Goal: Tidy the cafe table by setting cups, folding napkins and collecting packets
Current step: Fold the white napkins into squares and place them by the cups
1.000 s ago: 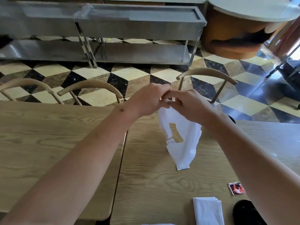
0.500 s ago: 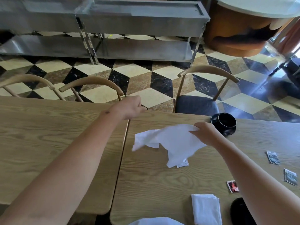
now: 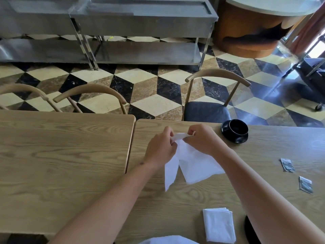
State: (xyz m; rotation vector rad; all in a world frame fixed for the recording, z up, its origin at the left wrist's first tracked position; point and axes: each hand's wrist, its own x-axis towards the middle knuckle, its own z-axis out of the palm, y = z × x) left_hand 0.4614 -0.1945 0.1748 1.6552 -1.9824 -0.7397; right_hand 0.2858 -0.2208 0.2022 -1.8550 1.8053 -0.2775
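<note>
A white napkin (image 3: 191,164) hangs loosely over the right wooden table (image 3: 175,199), pinched at its top edge by my left hand (image 3: 161,148) and my right hand (image 3: 202,140), which sit close together. A folded white napkin (image 3: 219,225) lies near the front edge. A black cup on a black saucer (image 3: 235,131) stands at the far edge, to the right of my hands. Two dark packets (image 3: 287,165) (image 3: 306,184) lie at the right. A dark round object (image 3: 249,229) shows partly under my right forearm.
A second wooden table (image 3: 61,164) abuts on the left. Wooden chairs (image 3: 218,95) stand along the far side. Steel shelving (image 3: 140,32) stands across the tiled floor. White fabric (image 3: 168,240) shows at the bottom edge.
My left hand came back to the napkin and took hold beside my right hand. The napkin went from being swung out sideways to hanging from both hands.
</note>
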